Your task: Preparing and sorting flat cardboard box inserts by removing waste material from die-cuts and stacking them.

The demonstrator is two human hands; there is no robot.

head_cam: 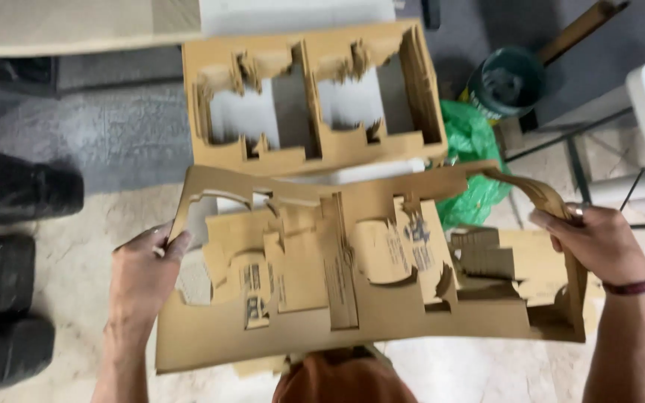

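A flat brown cardboard insert (pixel 367 313), cut through with irregular openings, is held level above a pale tiled floor (pixel 76 246), both hands clamped on its ends. The left hand (pixel 142 272) grips the left edge; the right hand (pixel 595 242) closes over a bent strip at the right. Just beyond lies a second cardboard insert (pixel 311 153) with 2 large cutouts, beside a green plastic bag (pixel 472 142) and a dark bucket (pixel 505 82).

Storeroom: cardboard packing inserts (pixel 315 97), tiled floor (pixel 76 224)

Brown cardboard insert (pixel 352 298); another (pixel 307 97) behind
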